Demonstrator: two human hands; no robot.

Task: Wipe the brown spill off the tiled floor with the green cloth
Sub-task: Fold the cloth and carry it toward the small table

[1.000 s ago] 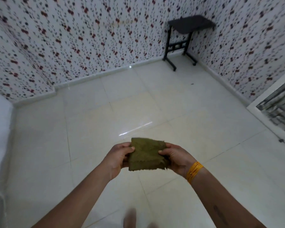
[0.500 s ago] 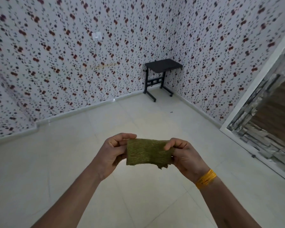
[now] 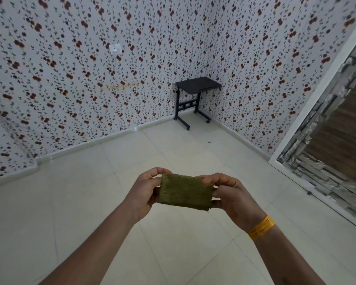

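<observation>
Head view: cloth (image 3: 185, 191) ready, no spill in sight.
Left hand (image 3: 144, 190) and right hand (image 3: 232, 195) pinch its short ends, long axis crosswise, above bare floor (image 3: 90, 182).

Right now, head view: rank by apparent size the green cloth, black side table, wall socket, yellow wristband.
1. green cloth and black side table: similar; the cloth is far nearer, so unsure
2. yellow wristband
3. wall socket
</observation>
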